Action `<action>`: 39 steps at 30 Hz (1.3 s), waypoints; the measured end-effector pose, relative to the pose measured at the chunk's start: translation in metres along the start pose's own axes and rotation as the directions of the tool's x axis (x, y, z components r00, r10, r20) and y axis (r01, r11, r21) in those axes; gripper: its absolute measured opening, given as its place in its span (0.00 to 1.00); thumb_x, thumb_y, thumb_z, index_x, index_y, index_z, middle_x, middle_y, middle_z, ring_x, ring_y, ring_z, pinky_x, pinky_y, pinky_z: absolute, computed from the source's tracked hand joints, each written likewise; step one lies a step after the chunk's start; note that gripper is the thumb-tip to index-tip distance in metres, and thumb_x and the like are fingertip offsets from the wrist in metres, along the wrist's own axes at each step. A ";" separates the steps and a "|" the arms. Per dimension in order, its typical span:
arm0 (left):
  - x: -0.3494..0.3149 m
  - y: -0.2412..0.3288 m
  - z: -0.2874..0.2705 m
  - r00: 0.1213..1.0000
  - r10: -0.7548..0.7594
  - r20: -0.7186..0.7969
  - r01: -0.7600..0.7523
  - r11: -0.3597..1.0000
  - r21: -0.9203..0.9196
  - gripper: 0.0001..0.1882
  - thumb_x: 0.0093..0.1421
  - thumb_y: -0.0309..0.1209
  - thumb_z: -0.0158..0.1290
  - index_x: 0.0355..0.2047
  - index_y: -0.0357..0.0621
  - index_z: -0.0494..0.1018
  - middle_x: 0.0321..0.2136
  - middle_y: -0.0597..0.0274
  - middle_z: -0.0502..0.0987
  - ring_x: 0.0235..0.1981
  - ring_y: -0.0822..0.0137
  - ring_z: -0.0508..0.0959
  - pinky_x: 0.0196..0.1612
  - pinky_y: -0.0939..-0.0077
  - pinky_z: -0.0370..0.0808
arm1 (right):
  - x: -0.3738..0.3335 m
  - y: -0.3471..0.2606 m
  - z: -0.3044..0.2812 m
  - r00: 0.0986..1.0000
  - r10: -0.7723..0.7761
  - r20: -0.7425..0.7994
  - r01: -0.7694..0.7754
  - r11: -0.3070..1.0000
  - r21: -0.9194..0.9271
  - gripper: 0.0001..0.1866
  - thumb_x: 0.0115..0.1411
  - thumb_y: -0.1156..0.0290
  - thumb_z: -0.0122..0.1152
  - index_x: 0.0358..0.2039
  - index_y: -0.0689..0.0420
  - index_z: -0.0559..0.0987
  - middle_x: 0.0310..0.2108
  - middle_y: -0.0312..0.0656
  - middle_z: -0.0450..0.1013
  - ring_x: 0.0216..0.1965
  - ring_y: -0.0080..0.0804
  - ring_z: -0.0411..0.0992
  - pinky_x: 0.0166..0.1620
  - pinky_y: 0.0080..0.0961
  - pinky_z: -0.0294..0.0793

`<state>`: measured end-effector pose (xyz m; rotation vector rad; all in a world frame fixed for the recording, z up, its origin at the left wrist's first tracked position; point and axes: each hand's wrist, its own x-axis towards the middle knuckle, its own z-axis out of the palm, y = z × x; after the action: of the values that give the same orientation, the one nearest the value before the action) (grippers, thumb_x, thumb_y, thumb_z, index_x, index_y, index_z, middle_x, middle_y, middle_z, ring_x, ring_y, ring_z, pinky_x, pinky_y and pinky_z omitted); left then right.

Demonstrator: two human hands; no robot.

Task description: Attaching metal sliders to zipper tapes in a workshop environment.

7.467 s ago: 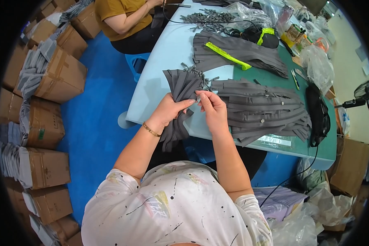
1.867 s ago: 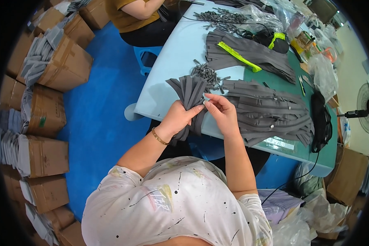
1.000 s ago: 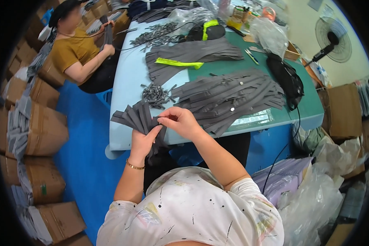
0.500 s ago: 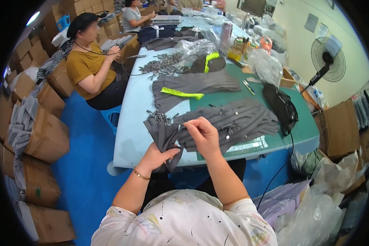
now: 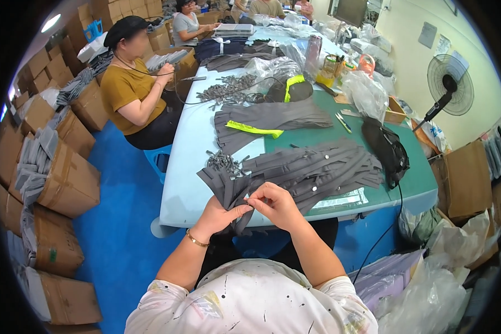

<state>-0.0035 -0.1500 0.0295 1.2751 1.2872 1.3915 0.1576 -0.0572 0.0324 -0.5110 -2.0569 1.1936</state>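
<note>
My left hand is closed around a bundle of dark grey zipper tapes at the table's near edge, thumb lying across them. My right hand pinches with thumb and forefinger right at the left thumb's tip; a tiny light spot shows there, too small to name. Just beyond the bundle lies a small heap of dark grey metal pieces, apparently zipper sliders. To the right a broad pile of the same grey tapes spreads over a green mat, with several small shiny round bits on it.
Farther back are another tape stack with a neon yellow strip, snips, a larger heap of dark pieces and a black bag. A co-worker sits at the left. Cartons line the floor; a fan stands right.
My right hand has come down and left, from above the bundle to meet my left thumb. My left hand keeps its hold on the tapes. The whole view has shifted slightly.
</note>
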 end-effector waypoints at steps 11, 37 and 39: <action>0.012 0.006 0.002 0.983 -0.145 0.108 0.140 0.989 0.055 0.25 0.52 0.32 0.59 0.48 0.34 0.68 0.41 0.60 0.74 0.43 0.72 0.70 0.47 0.77 0.68 | 0.020 0.008 -0.078 0.884 0.243 -0.399 -0.130 0.948 0.290 0.07 0.60 0.67 0.54 0.32 0.56 0.75 0.24 0.25 0.64 0.23 0.11 0.58 0.26 0.10 0.58; 0.019 -0.015 0.012 0.918 -0.232 0.322 0.375 0.775 -0.509 0.14 0.62 0.34 0.45 0.40 0.34 0.70 0.28 0.57 0.76 0.21 0.73 0.73 0.19 0.86 0.65 | 0.027 0.005 -0.082 0.975 0.170 -0.144 -0.194 0.966 -0.174 0.11 0.57 0.71 0.59 0.40 0.60 0.76 0.30 0.34 0.73 0.33 0.17 0.67 0.35 0.15 0.67; 0.012 -0.016 0.011 0.899 -0.214 0.381 0.393 0.779 -0.488 0.13 0.63 0.33 0.44 0.41 0.34 0.69 0.29 0.54 0.76 0.22 0.70 0.76 0.19 0.85 0.68 | 0.024 -0.002 -0.037 0.991 0.102 -0.082 -0.109 0.991 -0.081 0.13 0.55 0.73 0.61 0.41 0.59 0.75 0.28 0.32 0.71 0.28 0.15 0.66 0.30 0.13 0.66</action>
<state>0.0051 -0.1342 0.0144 0.7878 0.7458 1.1521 0.1686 -0.0210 0.0556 -0.7042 -2.0419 1.1317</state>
